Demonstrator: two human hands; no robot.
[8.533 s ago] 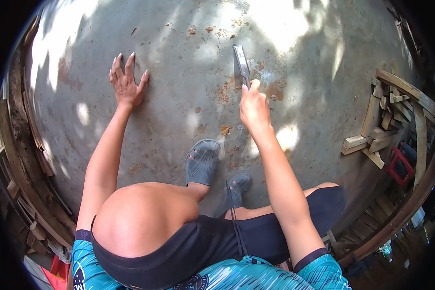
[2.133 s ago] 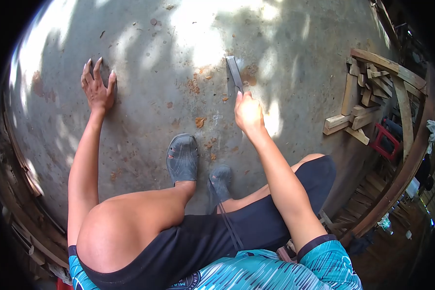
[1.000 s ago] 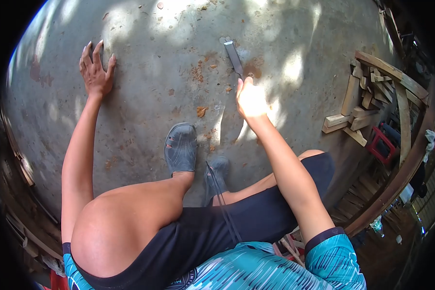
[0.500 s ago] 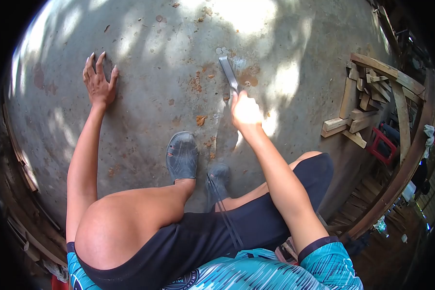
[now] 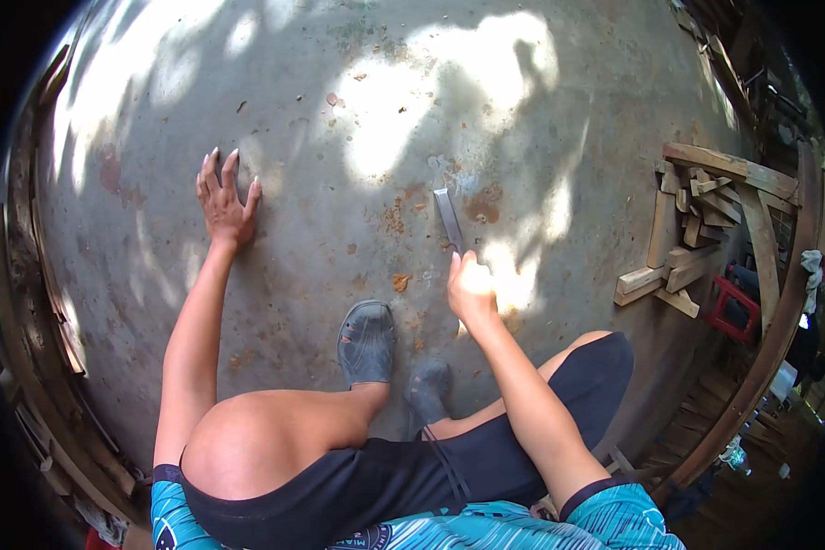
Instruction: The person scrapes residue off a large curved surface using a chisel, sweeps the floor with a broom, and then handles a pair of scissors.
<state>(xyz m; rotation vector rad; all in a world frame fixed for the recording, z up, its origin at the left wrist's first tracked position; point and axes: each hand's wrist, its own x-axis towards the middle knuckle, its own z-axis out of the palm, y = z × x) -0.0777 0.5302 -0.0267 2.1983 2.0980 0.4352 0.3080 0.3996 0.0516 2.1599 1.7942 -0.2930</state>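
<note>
A chisel (image 5: 449,223) with a flat metal blade is gripped in my right hand (image 5: 473,290), its handle hidden inside the closed fingers. The blade points forward, its broad tip close to a whitish patch (image 5: 441,165) and orange-brown stains on the concrete floor (image 5: 293,229). Whether the tip touches the floor I cannot tell. On the left, my left hand (image 5: 226,203) rests on the concrete with its fingers spread, holding nothing. My two grey rubber clogs (image 5: 367,344) are on the floor between my hands, closer to me.
A stack of wooden offcuts (image 5: 683,243) lies on the right, beside a red plastic frame (image 5: 733,305). A wooden rail (image 5: 802,257) curves along the right edge. Long boards (image 5: 37,312) line the left side. Patches of sunlight fall across the floor.
The view has tilted, so the floor and my hands sit lower in it. The chisel tip is slightly farther from the whitish patch, drawn back towards me. My left hand stays spread on the floor.
</note>
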